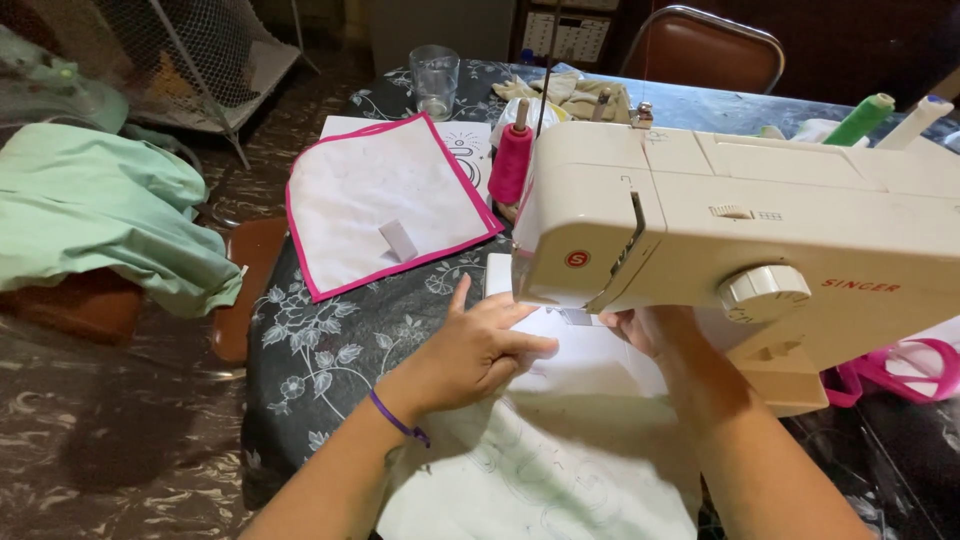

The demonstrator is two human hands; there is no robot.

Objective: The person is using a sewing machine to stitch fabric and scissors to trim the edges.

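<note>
Two hands, left hand spread and right hand half hidden, press the thin white cloth flat under the cream plastic sewing machine so it feeds straight.

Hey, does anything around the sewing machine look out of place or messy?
Nothing on the table looks spilled or damaged. Only the green cloth stands out, heaped loosely over a seat beside it. Left hand lies flat on white fabric; right hand sits under the machine.

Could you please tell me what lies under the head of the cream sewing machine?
White fabric lies there, with the left hand flat on it and the right hand reaching under. The cream sewing machine hides the needle.
</note>
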